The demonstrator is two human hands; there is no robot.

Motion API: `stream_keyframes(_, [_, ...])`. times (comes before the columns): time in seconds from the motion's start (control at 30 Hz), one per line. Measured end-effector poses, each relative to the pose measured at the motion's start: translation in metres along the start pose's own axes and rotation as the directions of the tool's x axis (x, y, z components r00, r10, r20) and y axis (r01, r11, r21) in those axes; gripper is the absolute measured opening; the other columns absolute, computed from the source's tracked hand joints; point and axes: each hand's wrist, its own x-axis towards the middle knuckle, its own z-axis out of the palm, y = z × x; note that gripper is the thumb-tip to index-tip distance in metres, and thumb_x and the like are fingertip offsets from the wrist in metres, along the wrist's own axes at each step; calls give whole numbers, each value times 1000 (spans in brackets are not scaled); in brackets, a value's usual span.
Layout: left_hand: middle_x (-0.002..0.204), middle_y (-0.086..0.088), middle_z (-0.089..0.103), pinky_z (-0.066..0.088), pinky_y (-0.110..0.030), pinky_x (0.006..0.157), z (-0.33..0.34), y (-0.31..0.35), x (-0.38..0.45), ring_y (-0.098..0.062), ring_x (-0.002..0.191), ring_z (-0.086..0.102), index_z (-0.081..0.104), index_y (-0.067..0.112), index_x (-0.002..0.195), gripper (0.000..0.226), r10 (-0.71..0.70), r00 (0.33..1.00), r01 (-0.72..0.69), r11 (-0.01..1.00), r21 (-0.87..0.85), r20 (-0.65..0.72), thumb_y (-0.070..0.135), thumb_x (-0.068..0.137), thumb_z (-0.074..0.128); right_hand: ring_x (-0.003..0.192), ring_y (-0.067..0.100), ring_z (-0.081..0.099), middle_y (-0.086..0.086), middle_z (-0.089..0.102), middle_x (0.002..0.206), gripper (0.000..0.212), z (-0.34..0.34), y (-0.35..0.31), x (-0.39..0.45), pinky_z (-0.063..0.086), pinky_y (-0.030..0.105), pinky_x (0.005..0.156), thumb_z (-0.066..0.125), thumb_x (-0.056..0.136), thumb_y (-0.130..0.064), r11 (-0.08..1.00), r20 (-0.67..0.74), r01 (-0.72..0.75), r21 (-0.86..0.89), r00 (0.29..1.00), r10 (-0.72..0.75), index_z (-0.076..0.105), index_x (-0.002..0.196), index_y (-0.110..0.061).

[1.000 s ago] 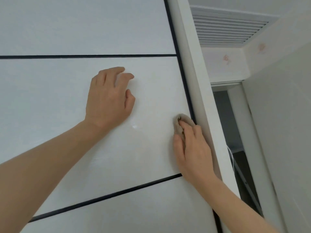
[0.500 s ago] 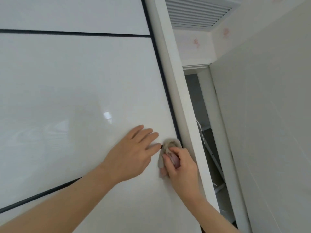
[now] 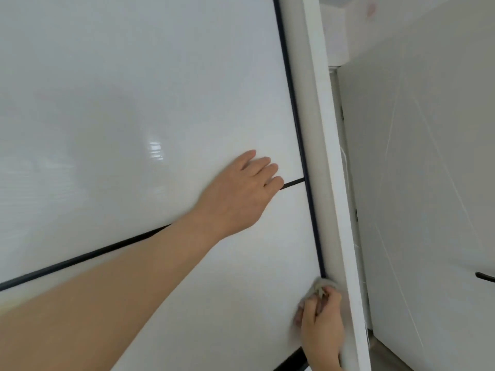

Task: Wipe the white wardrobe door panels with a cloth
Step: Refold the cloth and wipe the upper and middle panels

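The glossy white wardrobe door (image 3: 134, 116) fills the left of the head view, split into panels by thin black lines. My left hand (image 3: 241, 194) lies flat and open on it, fingers across the black dividing line near the door's right edge. Lower right, my right hand (image 3: 320, 322) presses a small crumpled grey-beige cloth (image 3: 321, 285) against the lower panel (image 3: 241, 303), right beside the black vertical edge strip. Most of the cloth is hidden under the fingers.
A white vertical frame post (image 3: 329, 156) runs along the door's right edge. Beyond it stands a pale wall (image 3: 428, 183) with faint marbled lines and a dark handle-like piece (image 3: 484, 276) at the far right. A narrow gap separates post and wall.
My right hand has slid the cloth down along the door's right edge onto the lower panel. My left hand moved down the door to the dividing line. The view has tilted downward.
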Motion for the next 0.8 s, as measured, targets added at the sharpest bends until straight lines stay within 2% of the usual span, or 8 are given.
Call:
stream_keyframes(0.07, [120, -13, 66, 27, -45, 115, -5, 2, 1, -33, 119, 58, 65, 8, 111, 38, -10, 1000, 10, 1000, -15, -1, 6, 90, 34, 64, 10, 63, 1, 72, 85, 19, -4, -60, 34, 46, 30, 62, 52, 101, -16, 981, 138, 72, 181, 986, -98, 44, 102, -33])
stream_keyframes(0.17, [113, -14, 67, 40, -44, 103, -24, -1, 6, -34, 106, 64, 64, 7, 112, 39, -38, 999, 38, 989, -145, 1, 10, 87, 36, 72, 2, 63, -13, 67, 81, 12, 1, -159, 69, 45, 23, 62, 56, 100, -25, 931, 91, 255, 260, 954, -287, 48, 103, -34])
stream_keyframes(0.23, [119, -14, 66, 49, -46, 98, -40, -13, 5, -35, 113, 63, 64, 7, 115, 33, -47, 999, 47, 971, -235, 4, 8, 86, 48, 78, 2, 63, -17, 65, 83, 11, 8, -171, 64, 47, 20, 64, 59, 100, -33, 914, 50, 309, 264, 942, -332, 50, 107, -31])
stream_keyframes(0.4, [120, -13, 70, 43, -50, 109, -70, -56, -47, -35, 122, 61, 70, 14, 117, 35, 78, 997, -79, 995, -61, -19, 8, 83, 65, 86, 25, 67, -11, 63, 93, 11, 13, -19, -34, 53, 40, 73, 49, 104, -29, 998, 48, 27, 56, 998, -30, 43, 111, -34])
stream_keyframes(0.5, [123, -12, 68, 42, -50, 111, -70, -67, -85, -36, 125, 59, 73, 17, 111, 29, 74, 996, -73, 997, -19, 41, 12, 87, 57, 76, 24, 66, 2, 67, 92, 14, 11, 18, -69, 56, 52, 73, 43, 106, -28, 993, 106, -84, -77, 990, 92, 37, 104, -41])
stream_keyframes(0.57, [133, -12, 63, 37, -49, 116, -68, -71, -95, -35, 132, 53, 72, 18, 112, 28, 88, 995, -88, 996, -6, 55, 15, 91, 55, 67, 21, 66, 0, 67, 80, 22, 11, -12, -58, 57, 46, 65, 43, 106, -26, 997, 94, -4, -73, 996, 11, 39, 95, -45])
stream_keyframes(0.67, [138, -11, 60, 32, -48, 118, -64, -73, -100, -33, 136, 49, 70, 17, 116, 27, 74, 997, -74, 997, 13, 30, 18, 94, 54, 58, 8, 64, -7, 65, 64, 25, 17, -107, -27, 47, 19, 59, 48, 105, -20, 966, 111, 237, 98, 963, -247, 43, 95, -42])
stream_keyframes(0.8, [135, -11, 61, 29, -48, 119, -56, -70, -99, -32, 137, 47, 66, 15, 117, 31, 63, 998, -63, 997, 42, -9, 14, 94, 45, 61, 11, 63, -15, 65, 63, 12, 36, -211, 13, 47, 24, 64, 54, 102, -24, 883, -22, 425, 202, 903, -429, 45, 101, -33])
